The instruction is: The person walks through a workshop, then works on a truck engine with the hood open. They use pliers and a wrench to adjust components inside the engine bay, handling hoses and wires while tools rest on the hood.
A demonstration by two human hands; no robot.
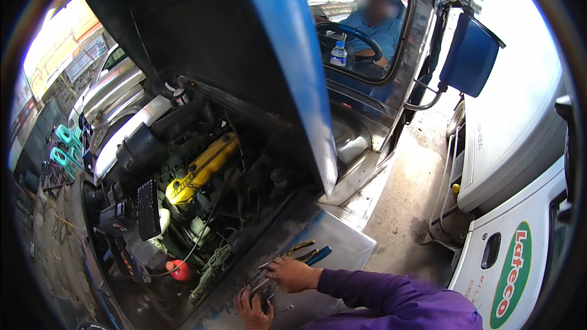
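Observation:
My right hand (295, 274), in a purple sleeve, is over the blue-grey metal fender (342, 238) beside the engine bay. Its fingers are curled down among slim metal tools; what they hold is too small to tell. My left hand (253, 310) is nearer and to the left, fingers bent around small dark metal pieces that I cannot name. A small wrench (285, 309) lies just right of it. Beyond my right hand lie a yellow-handled tool (301, 247) and a blue-handled tool (319, 255), side by side.
A raised hood (202, 30) stands over an engine with a yellow valve cover (202, 171). A red round cap (178, 270) is near its front. A person (374, 30) sits behind the steering wheel (351, 32). At right is a white vehicle (520, 238); a blue side mirror (471, 55) juts out.

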